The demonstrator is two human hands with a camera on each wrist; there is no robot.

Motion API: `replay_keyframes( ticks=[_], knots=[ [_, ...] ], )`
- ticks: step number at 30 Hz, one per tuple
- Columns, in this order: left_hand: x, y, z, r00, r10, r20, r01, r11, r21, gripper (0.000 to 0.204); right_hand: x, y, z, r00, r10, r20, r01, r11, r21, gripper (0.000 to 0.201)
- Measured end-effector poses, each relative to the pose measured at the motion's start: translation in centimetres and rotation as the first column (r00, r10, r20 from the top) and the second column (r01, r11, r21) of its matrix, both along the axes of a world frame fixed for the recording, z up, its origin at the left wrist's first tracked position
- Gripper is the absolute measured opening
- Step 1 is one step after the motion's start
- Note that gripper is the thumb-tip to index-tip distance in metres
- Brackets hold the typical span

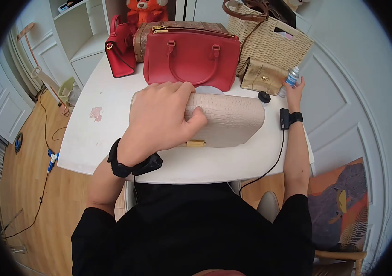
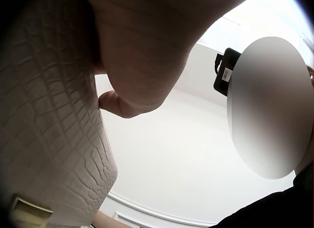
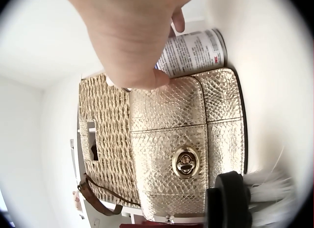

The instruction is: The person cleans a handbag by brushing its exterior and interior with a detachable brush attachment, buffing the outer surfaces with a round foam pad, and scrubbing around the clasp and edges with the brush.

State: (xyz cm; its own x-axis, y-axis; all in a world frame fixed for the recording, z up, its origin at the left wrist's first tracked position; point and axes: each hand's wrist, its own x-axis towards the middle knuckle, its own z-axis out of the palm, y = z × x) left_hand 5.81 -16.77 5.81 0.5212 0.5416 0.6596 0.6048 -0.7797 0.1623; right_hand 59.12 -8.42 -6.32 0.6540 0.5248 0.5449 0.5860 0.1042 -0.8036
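Note:
A beige crocodile-textured bag (image 1: 232, 110) with a gold clasp is near the table's front edge. My left hand (image 1: 159, 115) grips it from above at its left part, thumb on the top and the other fingers out of sight behind it. The left wrist view shows the bag's textured side (image 2: 59, 115) beside the hand (image 2: 142, 51). On the right, my right hand (image 1: 295, 97) holds a spray can (image 1: 292, 77). In the right wrist view the hand (image 3: 132, 41) is around the upright can (image 3: 194, 52), beside the gold bag (image 3: 169, 110).
Behind the beige bag stand a large red handbag (image 1: 191, 57), a small red bag (image 1: 120, 53), a patterned case (image 1: 139, 43) and a woven basket bag (image 1: 269, 43). A black-handled brush (image 1: 264, 97) is near the gold bag. Cables run from both wrist cameras.

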Motion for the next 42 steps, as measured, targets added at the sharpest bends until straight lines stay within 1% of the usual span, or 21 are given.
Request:
replay_keyframes(
  ticks=[8,13,17,19,20,22,23,25,26,28,29,31,32,33,35,36,37,38,39,41,42],
  knots=[
    [-0.2,0.0,0.1,1.0,-0.005,-0.018,0.004,0.999,-0.034,0.033,0.7,0.2,0.2,0.998,0.06,0.011,-0.059,0.998,-0.011,0.063],
    [-0.8,-0.1,0.8,0.998,-0.031,-0.05,0.024,0.991,-0.135,0.038,-2.8,-1.8,2.6,0.93,-0.361,0.069,0.36,0.933,0.019,0.067],
    [-2.5,0.8,1.1,0.977,-0.187,-0.107,0.172,0.976,-0.136,0.051,-4.6,-2.8,6.0,0.926,-0.372,0.062,0.349,0.908,0.233,0.069],
    [-2.9,1.1,1.2,0.962,-0.25,-0.111,0.233,0.962,-0.144,0.056,-5.8,-3.1,7.9,0.994,-0.098,0.056,0.053,0.843,0.536,0.072],
    [-2.9,1.1,1.2,0.96,-0.246,-0.133,0.227,0.963,-0.146,0.059,-8.1,-3.9,9.2,0.993,-0.095,0.069,0.044,0.843,0.537,0.072],
    [-2.8,1.1,1.1,0.961,-0.238,-0.142,0.217,0.965,-0.144,0.062,-14.8,-6.3,12.5,0.915,0.383,0.127,-0.392,0.766,0.51,0.08],
    [-2.8,1.1,1.1,0.963,-0.237,-0.13,0.221,0.967,-0.129,0.058,-16.5,-7.2,13.6,0.911,0.388,0.139,-0.402,0.763,0.506,0.08],
    [-2.8,1.0,1.1,0.968,-0.226,-0.111,0.214,0.971,-0.107,0.055,-19.2,-8.8,15.6,0.615,0.769,0.172,-0.788,0.608,0.102,0.088],
    [-2.8,1.0,1.2,0.968,-0.214,-0.134,0.195,0.97,-0.144,0.058,-20.5,-9.7,16.5,0.607,0.775,0.178,-0.794,0.6,0.098,0.088],
    [-2.8,1.0,1.2,0.968,-0.196,-0.156,0.166,0.969,-0.185,0.06,-23.1,-11.9,18.2,0.216,0.97,0.115,-0.949,0.181,0.257,0.094],
    [-2.7,1.1,1.1,0.969,-0.188,-0.162,0.158,0.971,-0.182,0.06,-24.7,-13.3,19.0,0.113,0.987,0.114,-0.91,0.057,0.411,0.099],
    [-2.7,1.0,1.0,0.968,-0.184,-0.168,0.152,0.971,-0.187,0.059,-27.1,-14.9,19.7,-0.29,0.95,0.118,-0.7,-0.295,0.65,0.099],
    [-2.7,0.9,1.1,0.97,-0.177,-0.169,0.145,0.972,-0.185,0.059,-28.3,-14.7,19.4,-0.33,0.941,0.072,-0.772,-0.313,0.553,0.098],
    [-2.7,0.8,1.2,0.97,-0.173,-0.173,0.14,0.973,-0.183,0.059,-29.2,-15.4,19.0,0.069,0.995,0.067,-0.973,0.053,0.225,0.092],
    [-2.6,1.0,1.1,0.966,-0.175,-0.192,0.142,0.974,-0.176,0.059,-30.5,-15.6,17.8,0.302,0.786,0.539,-0.912,0.404,-0.077,0.092],
    [-2.6,1.1,1.0,0.967,-0.167,-0.194,0.134,0.976,-0.171,0.059,-30.3,-16.6,18.1,0.294,0.787,0.542,-0.914,0.397,-0.08,0.092],
    [-2.6,1.1,1.1,0.97,-0.16,-0.184,0.127,0.975,-0.18,0.059,-29.7,-18.4,18.5,0.256,0.891,0.374,-0.952,0.166,0.257,0.087],
    [-2.6,1.1,1.3,0.968,-0.158,-0.197,0.119,0.974,-0.195,0.059,-29.4,-19.7,18.5,0.141,0.966,0.216,-0.806,-0.015,0.592,0.081],
    [-2.5,0.9,1.3,0.963,-0.158,-0.216,0.113,0.972,-0.207,0.06,-29.7,-20.3,17.5,0.135,0.97,0.203,-0.807,-0.011,0.591,0.081],
    [-2.5,1.0,0.9,0.966,-0.156,-0.208,0.118,0.976,-0.182,0.059,-31.1,-20.4,15.3,0.533,0.781,0.325,-0.846,0.502,0.182,0.061],
    [-2.4,1.0,0.9,0.968,-0.158,-0.194,0.13,0.98,-0.149,0.059,-31.7,-19.9,15.3,0.413,0.858,0.304,-0.898,0.44,-0.021,0.06]
  ],
)
